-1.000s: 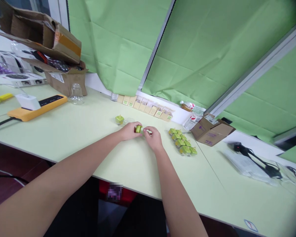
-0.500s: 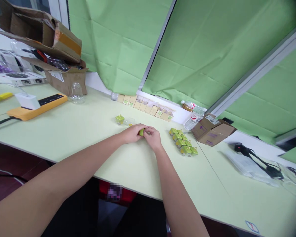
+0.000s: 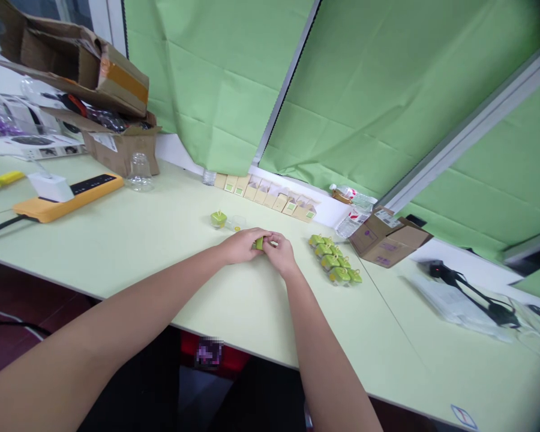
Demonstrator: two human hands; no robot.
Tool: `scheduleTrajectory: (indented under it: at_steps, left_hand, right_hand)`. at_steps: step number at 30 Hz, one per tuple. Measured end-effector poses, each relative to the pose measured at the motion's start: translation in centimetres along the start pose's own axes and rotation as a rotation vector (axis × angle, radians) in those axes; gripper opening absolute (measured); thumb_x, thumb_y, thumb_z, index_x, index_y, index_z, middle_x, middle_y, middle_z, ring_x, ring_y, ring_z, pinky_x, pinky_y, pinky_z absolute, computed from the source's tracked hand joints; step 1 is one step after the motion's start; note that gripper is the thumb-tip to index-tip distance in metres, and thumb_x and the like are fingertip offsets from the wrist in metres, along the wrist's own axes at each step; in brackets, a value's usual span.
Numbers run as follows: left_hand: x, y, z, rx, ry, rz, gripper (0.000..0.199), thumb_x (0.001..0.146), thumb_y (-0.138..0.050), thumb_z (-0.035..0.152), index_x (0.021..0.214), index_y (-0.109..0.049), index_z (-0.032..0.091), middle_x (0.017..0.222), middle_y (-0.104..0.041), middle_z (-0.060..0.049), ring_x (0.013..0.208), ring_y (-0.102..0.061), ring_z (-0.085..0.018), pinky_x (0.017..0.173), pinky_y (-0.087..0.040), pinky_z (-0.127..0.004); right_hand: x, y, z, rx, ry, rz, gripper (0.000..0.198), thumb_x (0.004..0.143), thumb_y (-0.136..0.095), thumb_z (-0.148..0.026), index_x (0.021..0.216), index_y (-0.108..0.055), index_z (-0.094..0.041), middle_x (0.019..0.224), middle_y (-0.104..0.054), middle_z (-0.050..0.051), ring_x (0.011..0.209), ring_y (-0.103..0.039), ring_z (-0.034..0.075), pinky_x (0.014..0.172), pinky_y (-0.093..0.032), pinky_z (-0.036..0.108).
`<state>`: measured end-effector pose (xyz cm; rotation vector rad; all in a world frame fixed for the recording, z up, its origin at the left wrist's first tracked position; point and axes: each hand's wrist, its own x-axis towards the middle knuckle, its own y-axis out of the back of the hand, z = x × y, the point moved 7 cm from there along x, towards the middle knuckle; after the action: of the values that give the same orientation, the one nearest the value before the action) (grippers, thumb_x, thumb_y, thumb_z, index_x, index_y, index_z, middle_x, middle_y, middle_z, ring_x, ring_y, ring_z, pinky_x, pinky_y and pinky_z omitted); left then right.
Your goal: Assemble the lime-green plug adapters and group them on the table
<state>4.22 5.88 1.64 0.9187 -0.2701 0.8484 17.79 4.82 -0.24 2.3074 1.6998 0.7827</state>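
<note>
My left hand (image 3: pixel 243 246) and my right hand (image 3: pixel 279 252) meet over the middle of the table. A small green lid (image 3: pixel 259 243) shows between them. The left fingers curl around it, and the right fingertips pinch at its right side; what lies beneath the lid is hidden by the hands. Just beyond the left hand rests a small clear container (image 3: pixel 238 222) with a yellow spot. Beside that stands a clear container with a green lid (image 3: pixel 218 218). Several green-lidded containers (image 3: pixel 335 259) with small loops on top are grouped to the right of my hands.
Several small tan boxes (image 3: pixel 261 192) line the wall. An orange power strip (image 3: pixel 76 195), a clear jar (image 3: pixel 140 173) and cardboard boxes (image 3: pixel 117 147) occupy the left. Plastic bottles (image 3: pixel 351 210), another cardboard box (image 3: pixel 387 240) and a plastic bag (image 3: pixel 450 303) lie right. The table's front edge (image 3: pixel 238 345) is close.
Both hands stay at the same spot with the green lid between them. The lid and fingers have turned very slightly; the other things stay put.
</note>
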Motion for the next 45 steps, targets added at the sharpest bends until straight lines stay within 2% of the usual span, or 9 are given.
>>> scheduleTrajectory:
  at_steps: [9,31,37,45]
  left_hand:
    - [0.1,0.2,0.3,0.008,0.018,-0.010,0.060,0.076,-0.057,0.010,0.134,-0.056,0.025,0.127,-0.064,-0.005,0.113,-0.060,-0.021,0.098,-0.049,-0.034]
    - [0.2,0.4,0.5,-0.042,0.029,0.001,0.057,0.077,-0.058,0.016,0.133,-0.057,0.025,0.129,-0.064,-0.005,0.114,-0.060,-0.022,0.099,-0.048,-0.035]
    - [0.3,0.6,0.7,-0.053,0.045,0.002,0.050,0.079,-0.059,0.021,0.129,-0.060,0.024,0.125,-0.066,-0.005,0.105,-0.063,-0.021,0.093,-0.050,-0.034]
    - [0.2,0.6,0.6,-0.057,0.085,-0.003,0.046,0.078,-0.061,0.025,0.125,-0.063,0.024,0.122,-0.067,-0.005,0.099,-0.064,-0.021,0.086,-0.052,-0.031]
  right_hand:
    - [0.0,-0.1,0.1,0.030,0.006,-0.013,0.015,0.066,-0.061,-0.035,0.071,-0.066,-0.021,0.110,-0.065,0.007,0.103,-0.061,0.023,0.091,-0.050,0.037]
    - [-0.2,-0.3,-0.7,0.004,0.031,-0.008,0.012,0.070,-0.054,-0.029,0.072,-0.061,-0.020,0.104,-0.063,0.007,0.101,-0.060,0.023,0.092,-0.048,0.037]
    - [-0.3,-0.3,-0.8,0.013,0.001,-0.021,0.013,0.070,-0.053,-0.031,0.074,-0.060,-0.021,0.091,-0.066,0.005,0.092,-0.060,0.021,0.086,-0.048,0.034]
    - [-0.6,-0.3,-1.2,0.037,-0.045,-0.033,0.014,0.070,-0.052,-0.033,0.071,-0.059,-0.020,0.086,-0.066,0.002,0.088,-0.058,0.020,0.080,-0.045,0.030]
